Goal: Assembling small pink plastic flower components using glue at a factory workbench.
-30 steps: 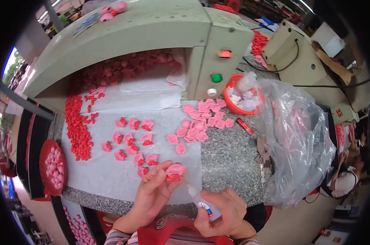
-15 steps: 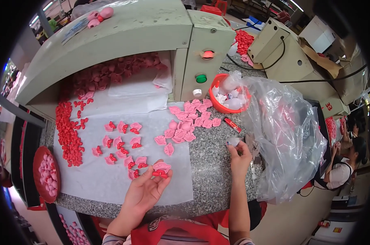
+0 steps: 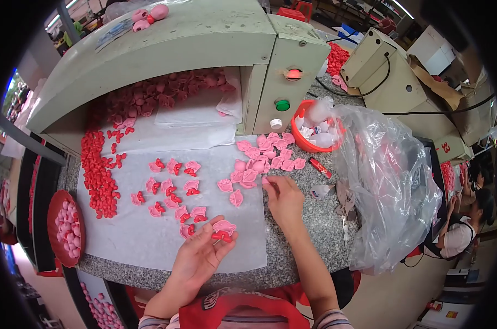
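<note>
My left hand (image 3: 198, 257) rests on the white sheet (image 3: 122, 236) at the near edge, its fingers on a pink piece with a red bow (image 3: 223, 229). My right hand (image 3: 284, 198) reaches forward, fingertips touching the near edge of a heap of plain pink pieces (image 3: 265, 156); whether it pinches one I cannot tell. Several finished pink pieces with red bows (image 3: 172, 189) lie in rows on the sheet to the left of both hands. A small white glue bottle (image 3: 321, 190) lies on the granite just right of my right hand.
A strip of loose red bows (image 3: 98, 170) runs along the sheet's left side. A pale green machine (image 3: 166, 49) fills the back. An orange bowl (image 3: 314, 131), a big clear plastic bag (image 3: 391, 175) and a red tray of pink pieces (image 3: 65, 227) stand around.
My right hand has put the glue bottle down at the right and moved left to the heap of pink pieces. My left hand has stayed on the bowed piece.
</note>
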Available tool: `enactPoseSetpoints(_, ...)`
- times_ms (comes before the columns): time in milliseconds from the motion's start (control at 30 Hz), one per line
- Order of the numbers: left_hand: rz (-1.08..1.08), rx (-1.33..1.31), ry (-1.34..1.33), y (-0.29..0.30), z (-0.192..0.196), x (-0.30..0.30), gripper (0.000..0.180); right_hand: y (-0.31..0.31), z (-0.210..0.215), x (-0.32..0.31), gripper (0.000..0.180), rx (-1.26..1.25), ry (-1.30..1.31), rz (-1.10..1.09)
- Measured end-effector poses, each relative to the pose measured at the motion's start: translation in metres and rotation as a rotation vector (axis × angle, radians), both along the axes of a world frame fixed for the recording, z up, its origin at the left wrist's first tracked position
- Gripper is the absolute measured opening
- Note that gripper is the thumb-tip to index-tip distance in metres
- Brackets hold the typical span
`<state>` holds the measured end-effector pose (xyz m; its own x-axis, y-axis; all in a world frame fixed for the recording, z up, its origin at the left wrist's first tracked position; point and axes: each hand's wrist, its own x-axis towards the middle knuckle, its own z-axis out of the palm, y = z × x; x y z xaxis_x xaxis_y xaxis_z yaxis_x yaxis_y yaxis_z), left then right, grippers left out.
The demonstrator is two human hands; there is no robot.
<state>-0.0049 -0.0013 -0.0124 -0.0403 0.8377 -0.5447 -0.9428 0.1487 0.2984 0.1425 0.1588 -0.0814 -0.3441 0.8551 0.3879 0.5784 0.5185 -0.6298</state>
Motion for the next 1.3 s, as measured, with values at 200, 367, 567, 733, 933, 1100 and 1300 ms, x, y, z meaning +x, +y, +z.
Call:
enactPoseSetpoints(200,-0.063,0.015,0.018,0.006,-0.005,0.002,0.044,-0.026,0.005,0.052,0.017,-0.781,0.21,0.105)
enactPoseSetpoints(367,-0.128,0.003,-0.137,0.01,-0.007,0.005,0.041,-0.03,0.034,0.048,0.016,-0.323,-0.05,-0.071)
enactPoseSetpoints(567,-0.082,-0.082,-0.138,0.008,-0.015,0.009,0.04,-0.03,0.015,0.043,0.022,0.012,-0.154,0.263)
enactPoseSetpoints(733,-0.103,0.009,-0.011,0.006,-0.01,0.015,0.036,-0.058,0.067,0.028,0.024,-0.323,0.19,0.107)
enactPoseSetpoints(933,0.024,0.099,0.191,0.001,-0.001,0.022,0.027,-0.096,0.087,0.007,0.028,-0.037,0.192,0.275)
enactPoseSetpoints(1100,0.025,0.169,0.316,-0.001,0.001,0.023,0.03,-0.1,0.081,0.004,0.028,0.03,0.216,0.254)
enactPoseSetpoints(1300,0.006,0.19,0.37,-0.001,0.001,0.025,0.028,-0.1,0.078,0.004,0.029,0.081,0.214,0.241)
